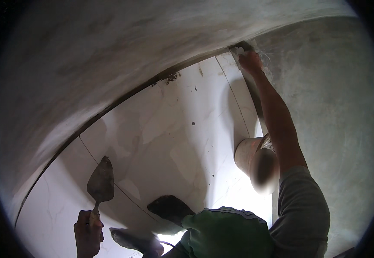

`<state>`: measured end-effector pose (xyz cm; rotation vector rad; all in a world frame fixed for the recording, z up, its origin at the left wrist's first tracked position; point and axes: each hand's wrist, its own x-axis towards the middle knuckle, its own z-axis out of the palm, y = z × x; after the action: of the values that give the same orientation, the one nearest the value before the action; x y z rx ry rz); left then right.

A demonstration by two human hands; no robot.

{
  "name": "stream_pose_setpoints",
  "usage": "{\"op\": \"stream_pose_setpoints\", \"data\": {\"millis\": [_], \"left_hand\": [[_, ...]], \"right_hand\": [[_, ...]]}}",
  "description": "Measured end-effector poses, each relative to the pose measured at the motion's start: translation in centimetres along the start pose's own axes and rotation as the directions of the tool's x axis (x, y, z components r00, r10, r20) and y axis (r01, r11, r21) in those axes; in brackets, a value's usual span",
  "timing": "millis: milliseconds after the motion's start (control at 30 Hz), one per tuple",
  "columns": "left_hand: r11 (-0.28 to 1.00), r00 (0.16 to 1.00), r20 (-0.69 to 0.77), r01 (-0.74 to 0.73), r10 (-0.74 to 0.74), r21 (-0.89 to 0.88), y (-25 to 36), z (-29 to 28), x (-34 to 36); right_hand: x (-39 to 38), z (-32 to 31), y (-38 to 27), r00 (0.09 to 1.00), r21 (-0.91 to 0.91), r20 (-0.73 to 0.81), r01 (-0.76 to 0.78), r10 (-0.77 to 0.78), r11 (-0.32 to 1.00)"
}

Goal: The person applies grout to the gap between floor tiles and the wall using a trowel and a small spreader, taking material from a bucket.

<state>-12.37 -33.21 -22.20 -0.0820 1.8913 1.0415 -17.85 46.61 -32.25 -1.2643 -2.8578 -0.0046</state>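
At the lower left my left hand is closed round the handle of a pointed trowel, its grey blade aimed away from me above the floor. My right arm stretches far forward along the right-hand wall. At its end my right hand is closed, up against the corner where the two walls meet the floor. Some whitish, crumpled material shows at its fingers; what exactly the hand grips is too dark and small to tell.
Pale tiles with dark joints form the floor, with small crumbs on them. A bucket stands by the right wall, beside my arm. The far wall is grey plaster. My dark shoe is near the bottom.
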Motion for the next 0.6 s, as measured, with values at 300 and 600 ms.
{"op": "stream_pose_setpoints", "data": {"millis": [300,600], "left_hand": [[0.995,0.995,0.017,0.094,-0.094,-0.014,0.2,0.1,0.0],[0.999,0.999,0.028,0.031,-0.031,0.008,0.6,0.0,-0.3]], "right_hand": [[-0.2,-0.7,-1.6,0.999,-0.03,0.029,-0.02,0.02,0.999],[0.5,0.6,-1.2,0.991,-0.122,-0.031,-0.135,0.132,0.983]]}}
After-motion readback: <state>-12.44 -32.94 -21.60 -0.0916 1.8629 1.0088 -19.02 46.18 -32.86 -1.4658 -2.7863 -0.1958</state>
